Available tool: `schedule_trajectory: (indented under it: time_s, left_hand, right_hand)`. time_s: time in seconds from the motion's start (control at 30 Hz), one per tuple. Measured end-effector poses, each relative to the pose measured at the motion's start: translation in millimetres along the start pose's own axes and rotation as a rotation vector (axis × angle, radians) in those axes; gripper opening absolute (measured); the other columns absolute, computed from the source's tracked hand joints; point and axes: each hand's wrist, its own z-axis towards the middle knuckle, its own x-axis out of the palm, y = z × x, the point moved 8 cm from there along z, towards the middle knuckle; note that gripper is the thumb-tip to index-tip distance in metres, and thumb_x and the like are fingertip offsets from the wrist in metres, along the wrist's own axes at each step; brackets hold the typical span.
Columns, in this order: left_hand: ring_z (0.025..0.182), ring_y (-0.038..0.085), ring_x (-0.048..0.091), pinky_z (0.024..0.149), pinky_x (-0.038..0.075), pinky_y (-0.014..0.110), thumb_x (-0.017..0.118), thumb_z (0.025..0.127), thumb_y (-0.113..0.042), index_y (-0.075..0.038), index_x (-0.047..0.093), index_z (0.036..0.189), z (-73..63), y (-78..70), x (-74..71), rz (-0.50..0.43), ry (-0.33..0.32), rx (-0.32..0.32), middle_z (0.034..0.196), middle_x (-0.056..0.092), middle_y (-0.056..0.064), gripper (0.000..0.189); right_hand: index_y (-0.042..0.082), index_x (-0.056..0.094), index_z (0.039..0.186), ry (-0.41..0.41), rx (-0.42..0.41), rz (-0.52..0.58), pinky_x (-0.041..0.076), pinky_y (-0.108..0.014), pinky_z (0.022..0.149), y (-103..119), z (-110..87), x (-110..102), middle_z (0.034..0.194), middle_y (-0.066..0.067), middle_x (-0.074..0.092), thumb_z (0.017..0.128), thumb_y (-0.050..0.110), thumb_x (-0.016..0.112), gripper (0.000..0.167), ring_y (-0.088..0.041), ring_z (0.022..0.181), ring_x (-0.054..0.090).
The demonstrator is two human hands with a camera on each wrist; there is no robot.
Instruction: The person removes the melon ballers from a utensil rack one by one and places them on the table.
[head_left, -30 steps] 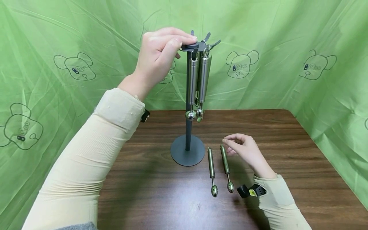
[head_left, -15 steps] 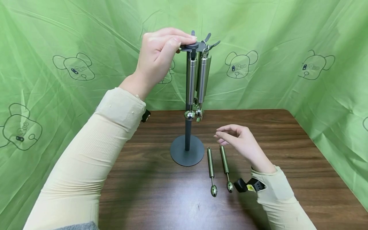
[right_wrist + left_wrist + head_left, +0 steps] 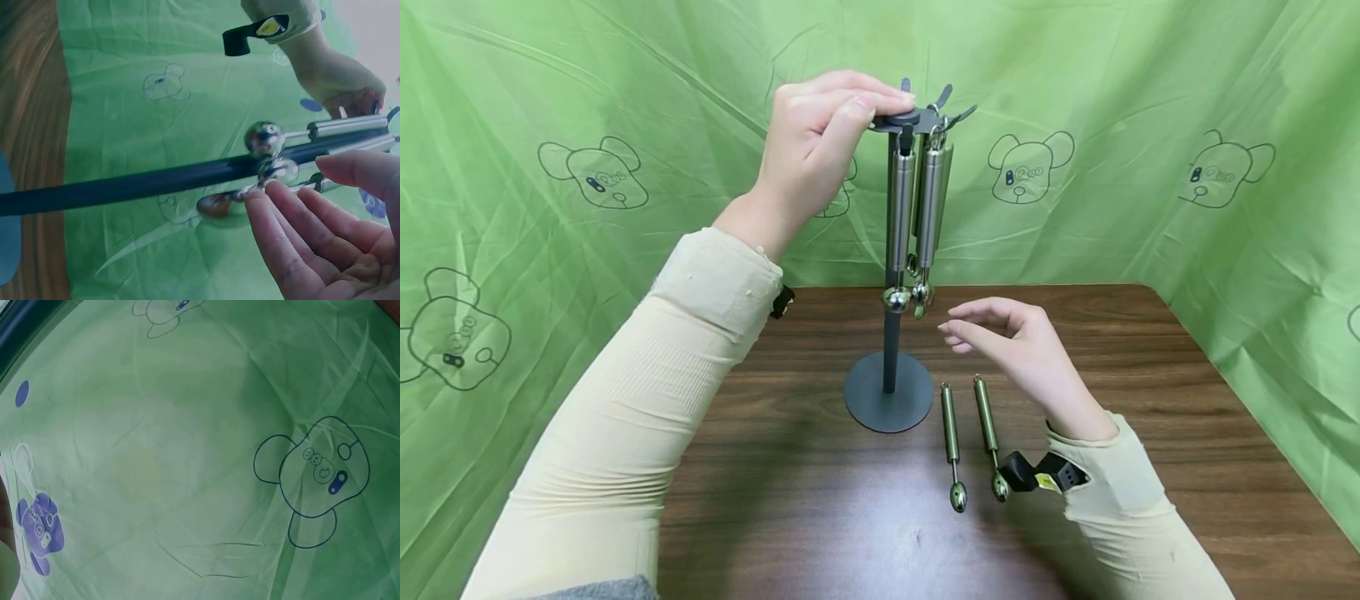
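Several steel melon ballers [image 3: 931,208] hang by their handle rings from the arms of a dark metal stand [image 3: 890,342]. My left hand [image 3: 820,133] rests on the stand's round top, its index finger stretched across it. My right hand [image 3: 1000,333] is raised right of the pole, thumb and fingers apart and holding nothing. In the right wrist view its fingers [image 3: 281,244] overlap the round ends of the hanging ballers [image 3: 278,169]. Below it, two more melon ballers lie on the table, the left one [image 3: 951,425] and the right one [image 3: 985,412], its end partly behind the wrist camera.
The stand's round base [image 3: 865,400] sits on a brown wood-grain table [image 3: 820,517]. A green curtain [image 3: 1112,67] printed with bear heads surrounds the table, and fills the left wrist view. A black wrist camera [image 3: 1018,472] juts from the right sleeve.
My right hand has risen from the upper end of the right-hand melon baller on the table and moved left toward the hanging ones. My left hand stays on the stand's top.
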Motion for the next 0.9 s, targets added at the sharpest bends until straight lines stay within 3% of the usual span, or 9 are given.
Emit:
schedule_trajectory:
  time_s: [0.37,0.53,0.73,0.9]
  left_hand:
    - [0.103,0.026,0.07,0.095,0.052,0.024,0.042,0.096,-0.006,0.002,0.076,0.099,-1.8,-2.2,2.0,0.048,-0.024,0.037,0.102,0.075,0.019,0.035]
    - [0.102,0.027,0.07,0.095,0.052,0.025,0.042,0.097,-0.007,0.003,0.076,0.1,-4.1,-4.3,2.8,0.101,-0.033,0.074,0.103,0.075,0.019,0.035]
    - [0.1,0.025,0.071,0.093,0.052,0.024,0.044,0.098,-0.009,0.004,0.075,0.102,-6.6,-6.3,2.3,0.145,-0.069,0.098,0.102,0.075,0.017,0.033]
    - [0.092,0.02,0.069,0.078,0.052,0.021,0.049,0.098,-0.011,0.002,0.074,0.105,-7.5,-9.0,2.6,0.16,-0.095,0.115,0.102,0.076,0.014,0.029]
  right_hand:
    - [0.004,0.069,0.117,-0.072,-0.14,0.086,0.06,-0.032,0.082,35,2.7,0,0.1,-0.001,0.077,0.092,0.015,0.07,0.027,-0.017,0.087,0.075]
    - [0.002,0.068,0.118,-0.084,-0.199,0.151,0.059,-0.031,0.084,48,5.9,1,0.105,-0.004,0.077,0.091,0.008,0.069,0.028,-0.017,0.09,0.074]
    - [0.004,0.068,0.12,-0.109,-0.25,0.089,0.057,-0.024,0.086,63,9.0,5,0.111,-0.002,0.075,0.09,0.009,0.071,0.031,-0.016,0.099,0.072]
    - [0.004,0.069,0.119,-0.123,-0.265,0.041,0.056,-0.023,0.083,72,12.7,10,0.112,-0.007,0.075,0.09,0.009,0.071,0.03,-0.011,0.098,0.071]
